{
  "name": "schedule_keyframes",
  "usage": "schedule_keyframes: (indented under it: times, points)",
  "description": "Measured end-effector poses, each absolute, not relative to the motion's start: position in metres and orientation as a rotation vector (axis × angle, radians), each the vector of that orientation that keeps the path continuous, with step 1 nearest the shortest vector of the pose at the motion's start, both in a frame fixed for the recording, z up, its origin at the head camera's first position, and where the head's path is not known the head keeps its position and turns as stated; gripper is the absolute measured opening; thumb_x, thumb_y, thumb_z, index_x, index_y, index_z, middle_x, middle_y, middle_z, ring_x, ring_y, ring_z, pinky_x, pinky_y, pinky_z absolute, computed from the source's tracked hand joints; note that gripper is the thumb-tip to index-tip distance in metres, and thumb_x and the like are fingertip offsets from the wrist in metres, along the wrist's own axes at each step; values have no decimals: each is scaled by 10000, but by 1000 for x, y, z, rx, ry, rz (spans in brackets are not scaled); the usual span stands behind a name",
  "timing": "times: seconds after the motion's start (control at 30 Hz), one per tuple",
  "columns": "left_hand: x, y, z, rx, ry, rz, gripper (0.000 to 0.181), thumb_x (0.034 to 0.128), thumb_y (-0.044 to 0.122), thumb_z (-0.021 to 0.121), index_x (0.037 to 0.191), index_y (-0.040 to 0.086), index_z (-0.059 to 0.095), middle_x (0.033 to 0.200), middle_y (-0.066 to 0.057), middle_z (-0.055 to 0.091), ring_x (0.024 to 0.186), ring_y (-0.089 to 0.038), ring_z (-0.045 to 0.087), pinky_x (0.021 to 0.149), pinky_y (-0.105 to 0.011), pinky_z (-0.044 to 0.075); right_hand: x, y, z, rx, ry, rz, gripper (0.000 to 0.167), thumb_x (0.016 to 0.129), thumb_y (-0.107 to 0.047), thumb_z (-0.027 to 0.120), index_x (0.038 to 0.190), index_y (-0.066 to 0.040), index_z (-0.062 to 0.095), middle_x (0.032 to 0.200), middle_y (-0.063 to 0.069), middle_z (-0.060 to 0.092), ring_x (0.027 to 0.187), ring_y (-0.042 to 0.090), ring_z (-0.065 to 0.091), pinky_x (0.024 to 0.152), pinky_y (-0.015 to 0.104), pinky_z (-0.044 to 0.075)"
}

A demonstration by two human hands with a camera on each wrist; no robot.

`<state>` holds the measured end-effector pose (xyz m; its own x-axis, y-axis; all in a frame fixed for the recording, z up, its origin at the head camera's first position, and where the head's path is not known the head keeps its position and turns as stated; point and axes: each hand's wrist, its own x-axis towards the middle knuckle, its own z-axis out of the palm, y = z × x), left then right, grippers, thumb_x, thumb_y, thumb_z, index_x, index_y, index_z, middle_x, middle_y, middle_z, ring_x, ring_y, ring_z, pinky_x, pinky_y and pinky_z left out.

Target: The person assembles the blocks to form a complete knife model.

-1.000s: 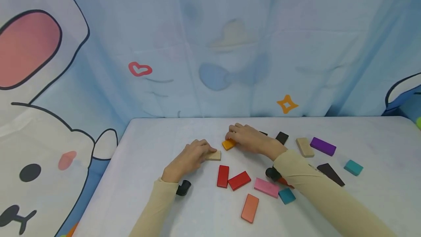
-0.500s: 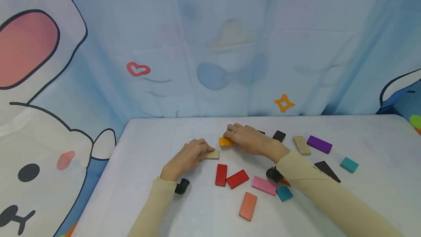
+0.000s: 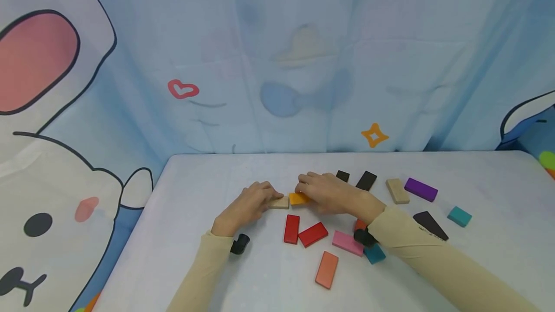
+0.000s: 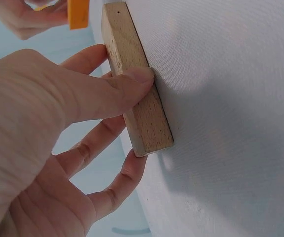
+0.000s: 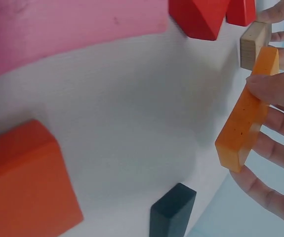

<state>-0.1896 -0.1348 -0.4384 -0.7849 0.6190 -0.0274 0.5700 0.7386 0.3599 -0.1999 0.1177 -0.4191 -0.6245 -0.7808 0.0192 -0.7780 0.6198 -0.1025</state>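
Note:
My left hand (image 3: 249, 205) pinches a plain wooden block (image 4: 144, 108) lying on the white table, the thumb on its near face and the fingers behind it. To its right, my right hand (image 3: 327, 191) holds a yellow-orange block (image 5: 245, 118) between thumb and fingers. The orange block's left end is right beside the right end of the wooden block in the head view; whether they touch I cannot tell. Part of each block is hidden by the hand on it. Two red blocks (image 3: 292, 229) lie just in front of the hands.
Pink (image 3: 348, 243), teal (image 3: 375, 254) and salmon (image 3: 327, 270) blocks lie toward the front. An orange-red block (image 5: 28, 187) is partly under the right wrist. Farther right are black (image 3: 366, 180), wooden (image 3: 397, 191), purple (image 3: 421, 189) and teal (image 3: 459, 216) blocks. A curtain (image 3: 260, 61) hangs behind the table.
My right hand has brought the orange block toward me, turning it from a slant into line with the wooden block. The left hand has stayed on the wooden block.

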Motion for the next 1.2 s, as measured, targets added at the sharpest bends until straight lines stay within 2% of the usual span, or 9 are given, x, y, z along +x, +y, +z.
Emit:
schedule_keyframes:
  times: [0.5,0.73,0.9,1.2]
  points:
    - [-190,-135,-437,965,2784,522,354,995,39,705,1344,100,712,1206,-52,665,1103,-250,592,969,-474,536,-203,115,-426,-1238,2734,-209,322,916,-148,817,1198,-30,717,1031,52,631,960,209,609,809,351,599]
    - [-189,-135,-437,932,2777,498,364,994,44,710,1352,112,712,1225,-41,665,1136,-242,592,1016,-513,519,-204,112,-430,-1216,2722,-248,308,912,-142,821,1176,-21,719,973,31,607,891,182,581,783,322,581]
    - [-189,-135,-436,948,2779,524,354,987,24,710,1333,101,719,1212,-52,668,1116,-256,597,972,-480,533,-204,110,-431,-1207,2729,-236,333,906,-163,834,1187,-27,719,1006,50,630,909,191,599,813,341,593]
    - [-189,-134,-437,922,2771,533,347,993,42,708,1334,104,721,1219,-52,671,1139,-263,596,998,-523,522,-203,108,-432,-1190,2729,-243,357,905,-173,839,1206,-25,718,1052,74,650,944,208,618,846,364,599]
